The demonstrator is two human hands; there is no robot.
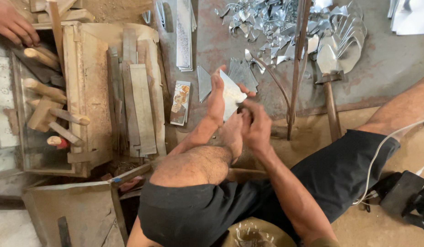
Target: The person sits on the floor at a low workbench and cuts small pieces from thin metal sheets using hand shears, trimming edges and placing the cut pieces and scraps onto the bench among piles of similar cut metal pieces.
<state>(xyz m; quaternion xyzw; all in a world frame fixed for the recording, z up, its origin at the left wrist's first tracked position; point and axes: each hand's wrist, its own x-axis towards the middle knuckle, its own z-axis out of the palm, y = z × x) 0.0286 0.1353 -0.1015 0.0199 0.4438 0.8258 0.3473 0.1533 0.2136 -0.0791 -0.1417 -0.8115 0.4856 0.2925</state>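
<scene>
Triangular metal sheet piece (231, 95) held up between both hands above the knees: left hand (216, 98) fingers clasp its left edge, right hand (254, 124) fingers pinch its lower corner. Flat printed packet (180, 103) lies left, by wooden box (84, 91) of handles. Cut triangles (243, 73), metal scraps (267, 27), trowel blades (340, 45) behind on the floor (385, 68). Another person's hand (11, 23) top-left.

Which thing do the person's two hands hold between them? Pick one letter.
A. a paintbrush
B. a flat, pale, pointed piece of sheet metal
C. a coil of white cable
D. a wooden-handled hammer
B: the left hand and the right hand both grip a flat, pale, pointed metal sheet piece, held up in front of the raised knee, above similar cut pieces lying on the floor.
</scene>
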